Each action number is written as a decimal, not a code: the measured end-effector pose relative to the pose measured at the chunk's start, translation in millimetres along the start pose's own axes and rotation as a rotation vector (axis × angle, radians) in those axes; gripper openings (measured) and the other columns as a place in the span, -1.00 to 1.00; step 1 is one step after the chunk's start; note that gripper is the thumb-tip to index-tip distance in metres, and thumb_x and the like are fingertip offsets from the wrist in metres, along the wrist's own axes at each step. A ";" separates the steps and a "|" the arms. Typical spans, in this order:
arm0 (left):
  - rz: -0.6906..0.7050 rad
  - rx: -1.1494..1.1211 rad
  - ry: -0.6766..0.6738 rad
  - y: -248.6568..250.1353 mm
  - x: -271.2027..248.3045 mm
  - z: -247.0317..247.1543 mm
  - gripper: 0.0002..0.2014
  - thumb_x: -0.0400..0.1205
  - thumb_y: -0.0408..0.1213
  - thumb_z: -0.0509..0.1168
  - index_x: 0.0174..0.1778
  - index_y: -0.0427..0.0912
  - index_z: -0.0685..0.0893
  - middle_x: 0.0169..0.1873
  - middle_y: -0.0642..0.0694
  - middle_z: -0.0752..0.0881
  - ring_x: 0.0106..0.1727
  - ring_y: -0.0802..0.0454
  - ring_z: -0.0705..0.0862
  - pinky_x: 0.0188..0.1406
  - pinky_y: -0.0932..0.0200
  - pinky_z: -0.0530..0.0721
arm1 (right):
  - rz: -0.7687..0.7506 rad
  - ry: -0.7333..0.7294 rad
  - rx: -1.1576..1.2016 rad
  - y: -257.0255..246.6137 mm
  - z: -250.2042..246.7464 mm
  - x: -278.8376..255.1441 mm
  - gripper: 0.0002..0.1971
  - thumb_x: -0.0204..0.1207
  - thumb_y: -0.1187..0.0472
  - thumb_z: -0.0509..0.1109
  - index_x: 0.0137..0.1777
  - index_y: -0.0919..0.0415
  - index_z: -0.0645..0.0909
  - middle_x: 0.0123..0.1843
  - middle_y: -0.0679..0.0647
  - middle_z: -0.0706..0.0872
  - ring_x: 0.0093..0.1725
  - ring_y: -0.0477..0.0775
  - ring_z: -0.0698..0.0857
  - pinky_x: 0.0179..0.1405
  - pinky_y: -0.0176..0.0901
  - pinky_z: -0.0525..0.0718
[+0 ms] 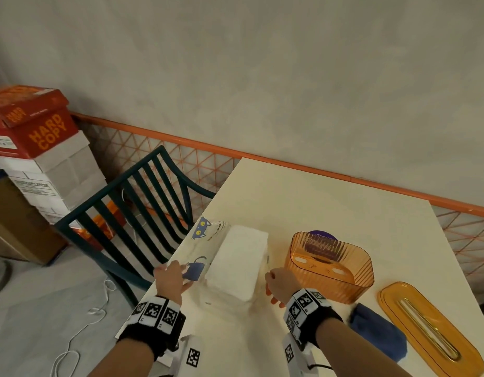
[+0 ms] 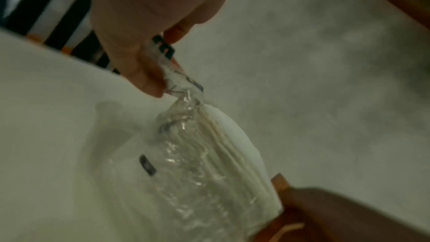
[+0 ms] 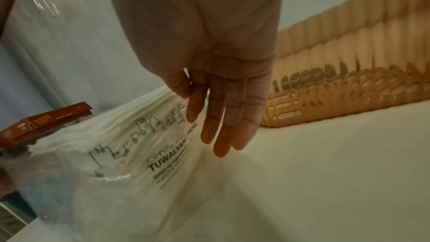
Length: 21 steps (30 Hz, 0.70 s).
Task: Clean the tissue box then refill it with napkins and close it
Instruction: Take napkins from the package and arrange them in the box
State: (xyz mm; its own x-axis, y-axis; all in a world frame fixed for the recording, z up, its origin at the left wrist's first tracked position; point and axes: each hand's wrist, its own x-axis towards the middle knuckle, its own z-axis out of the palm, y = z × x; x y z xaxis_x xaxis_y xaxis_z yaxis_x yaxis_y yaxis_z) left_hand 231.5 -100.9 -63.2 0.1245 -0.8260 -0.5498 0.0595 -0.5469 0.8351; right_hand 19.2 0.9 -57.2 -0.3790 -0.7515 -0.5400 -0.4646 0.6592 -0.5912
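Left hand pinches the napkin wrapper; right hand, fingers straight, lies against the napkins.

You're in what looks like an office back room: stacked copier-paper cartons beside a slatted chair, a white table, bare plaster wall.
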 end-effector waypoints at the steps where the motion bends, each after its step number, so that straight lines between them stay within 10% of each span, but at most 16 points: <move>1: 0.052 0.084 0.057 1.3 -0.4 0.2 -0.49 0.66 -0.40 0.15 0.52 -0.45 0.22 0.40 -0.47 0.47 0.37 -0.41 0.53 0.21 -0.21 0.63 | -0.010 0.001 -0.006 -0.3 -0.3 -0.7 -0.74 0.68 0.19 0.00 -0.17 0.22 0.45 -0.36 0.01 0.56 -0.49 -0.07 0.56 -0.60 -0.36 0.45; 9: 0.624 1.218 0.109 -9.7 -40.6 22.4 -0.53 0.68 -0.17 0.13 0.55 -0.07 0.33 0.66 -0.22 0.01 0.67 -0.28 -0.09 0.61 -0.31 -0.04 | -0.208 0.199 -0.222 1.9 -23.2 -12.2 -0.66 0.64 0.16 0.06 -0.40 0.13 0.34 -0.36 0.08 0.59 -0.42 0.09 0.56 -0.51 -0.27 0.44; 15: 0.914 1.404 -0.033 -14.9 -63.8 75.5 -0.66 0.68 -0.07 0.11 0.34 -0.05 0.54 0.48 -0.07 0.38 0.53 -0.14 0.27 0.42 -0.14 0.32 | -0.130 0.523 -0.301 32.9 -77.2 -27.7 -0.81 0.63 0.09 0.13 0.04 0.18 0.49 -0.22 0.04 0.64 -0.32 0.06 0.59 -0.52 -0.24 0.40; 21: 0.792 1.592 -0.049 -20.0 -65.5 114.9 -0.39 0.56 0.23 0.17 0.35 -0.17 0.38 0.32 -0.10 0.42 0.38 -0.10 0.39 0.23 -0.05 0.47 | 0.121 0.576 -0.255 79.7 -113.8 -26.3 -0.70 0.62 0.14 0.18 0.30 0.22 0.36 0.28 0.16 0.49 0.14 0.24 0.66 -0.05 0.00 0.60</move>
State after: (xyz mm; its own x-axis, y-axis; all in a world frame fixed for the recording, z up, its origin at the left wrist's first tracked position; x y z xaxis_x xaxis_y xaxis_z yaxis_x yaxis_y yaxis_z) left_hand 108.4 -51.6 -46.1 -0.3839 -0.9192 -0.0884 -0.9230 0.3790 0.0674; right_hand -98.9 70.2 -21.9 -0.7767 -0.6132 -0.1437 -0.5408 0.7664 -0.3467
